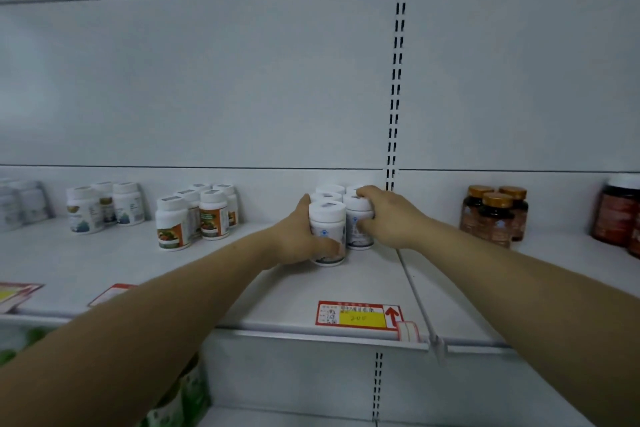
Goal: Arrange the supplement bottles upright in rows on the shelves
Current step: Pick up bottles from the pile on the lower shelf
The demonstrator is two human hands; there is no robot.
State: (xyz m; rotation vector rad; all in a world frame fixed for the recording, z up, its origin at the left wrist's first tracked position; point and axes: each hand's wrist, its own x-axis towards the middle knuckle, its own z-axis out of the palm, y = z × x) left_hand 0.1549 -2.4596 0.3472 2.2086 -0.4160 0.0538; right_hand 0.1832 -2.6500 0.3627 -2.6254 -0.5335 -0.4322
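On the shelf (242,274), the left hand (298,236) wraps the front-left white bottle (327,218) and the right hand (388,218) clasps the front-right white bottle (358,232), both in an upright cluster. The labelled bottles (194,215) far left and amber bottles (495,218) right stand grouped, so I'd say only neatening remains.

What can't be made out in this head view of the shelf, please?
All in the head view:
Rear white bottles: only caps show behind the front left bottle and front right bottle.
Front left bottle's label: partly under the left hand; print too small.
Front right bottle's cap: covered by the right hand.
Price tag: writing too small.
Dark jar: cut by the right edge.
Far-left bottles: blurred.
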